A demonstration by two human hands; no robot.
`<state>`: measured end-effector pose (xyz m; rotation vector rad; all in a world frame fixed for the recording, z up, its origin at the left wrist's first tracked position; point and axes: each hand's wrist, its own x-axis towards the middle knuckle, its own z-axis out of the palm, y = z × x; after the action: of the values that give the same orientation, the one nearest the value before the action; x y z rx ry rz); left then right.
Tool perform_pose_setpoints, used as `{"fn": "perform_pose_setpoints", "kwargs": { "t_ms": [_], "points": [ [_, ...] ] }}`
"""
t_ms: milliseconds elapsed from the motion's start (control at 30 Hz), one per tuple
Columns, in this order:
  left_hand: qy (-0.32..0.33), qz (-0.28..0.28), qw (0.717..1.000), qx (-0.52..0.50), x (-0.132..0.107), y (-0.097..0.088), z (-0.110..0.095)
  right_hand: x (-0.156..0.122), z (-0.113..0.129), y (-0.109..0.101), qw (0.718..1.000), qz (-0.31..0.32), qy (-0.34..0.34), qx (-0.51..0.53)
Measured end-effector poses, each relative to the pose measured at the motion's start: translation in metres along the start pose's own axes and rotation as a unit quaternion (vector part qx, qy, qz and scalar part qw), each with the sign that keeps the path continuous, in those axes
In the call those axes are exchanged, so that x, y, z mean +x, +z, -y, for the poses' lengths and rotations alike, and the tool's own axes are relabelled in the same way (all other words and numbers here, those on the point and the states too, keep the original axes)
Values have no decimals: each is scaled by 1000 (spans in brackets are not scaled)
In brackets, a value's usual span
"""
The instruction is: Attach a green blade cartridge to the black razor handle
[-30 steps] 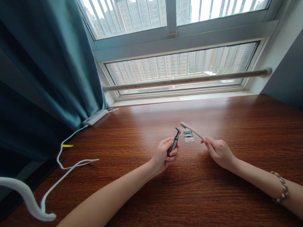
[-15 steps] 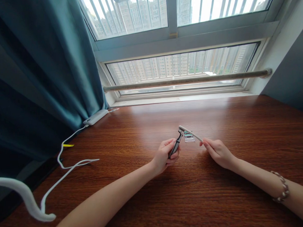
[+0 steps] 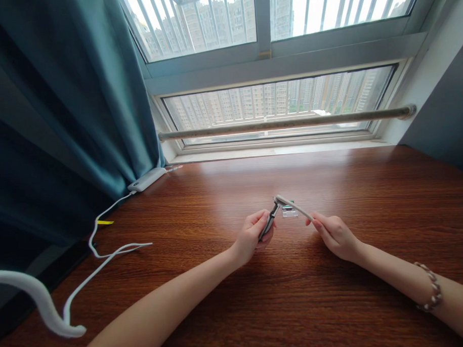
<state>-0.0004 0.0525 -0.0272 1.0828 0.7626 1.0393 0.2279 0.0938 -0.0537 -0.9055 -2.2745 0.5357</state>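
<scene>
My left hand [image 3: 252,237] is closed around the black-and-grey handle of a razor [image 3: 270,221], which tilts with its head up and away from me. Between the fingertips of my right hand [image 3: 334,234] is a slim pale toothbrush [image 3: 299,209]. Its brush end lies against the razor's head and covers most of it. Just behind the two, a small clear plastic case [image 3: 289,212] with green-and-dark razor cartridges rests on the table, partly hidden by the toothbrush.
The brown wooden tabletop [image 3: 202,195] reaches to the window sill. At left, a white power strip [image 3: 147,179] and its cord [image 3: 92,239] lie by a blue curtain [image 3: 111,96]. A thick white curved piece [image 3: 46,301] stands at the near left. A metal rail [image 3: 290,124] crosses the window.
The toothbrush has shifted slightly right and toward me across the razor's head. Both hands keep their grips, and the left hand has barely moved.
</scene>
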Motion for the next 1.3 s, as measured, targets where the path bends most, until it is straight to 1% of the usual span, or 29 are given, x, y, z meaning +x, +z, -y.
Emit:
{"fn": "perform_pose_setpoints", "kwargs": {
  "t_ms": [100, 200, 267, 367, 467, 567, 667, 767, 867, 1033, 1200, 1300],
  "points": [
    [18, -10, 1000, 18, 1, -1, 1, 0, -2, 0, 1000, -20, 14, 12],
    [38, -15, 999, 36, 0, 0, 1, 0, -3, 0, 1000, -3, -7, 31],
    [51, -22, 997, 58, -1, 2, 1, 0, -3, -1, 1000, 9, -3, 29],
    [76, -32, 992, 100, -3, 5, -1, -1, -3, -1, 999, -12, 17, 39],
    [96, -43, 987, 123, -4, 6, -3, -1, -3, -2, 998, -2, -7, 58],
    [99, -45, 984, 139, -5, 6, -3, 0, -3, -1, 999, 15, -13, 49],
    [100, -44, 982, 152, -5, 6, -3, 0, -3, -1, 999, -9, 6, 47],
    [114, -51, 982, 143, -3, 5, -1, -2, -2, -2, 998, -42, 8, 50],
    [118, -63, 985, 111, 0, 3, 2, -4, -1, -3, 997, -54, -4, 51],
    [123, -84, 987, 59, 4, 1, 7, 0, 0, -2, 999, -12, -31, 18],
    [124, -88, 987, 46, 3, 1, 6, 0, 2, -1, 999, -33, -2, 20],
    [119, -89, 988, 48, 2, 2, 5, 0, 2, -1, 1000, -18, -3, 16]
  ]
}}
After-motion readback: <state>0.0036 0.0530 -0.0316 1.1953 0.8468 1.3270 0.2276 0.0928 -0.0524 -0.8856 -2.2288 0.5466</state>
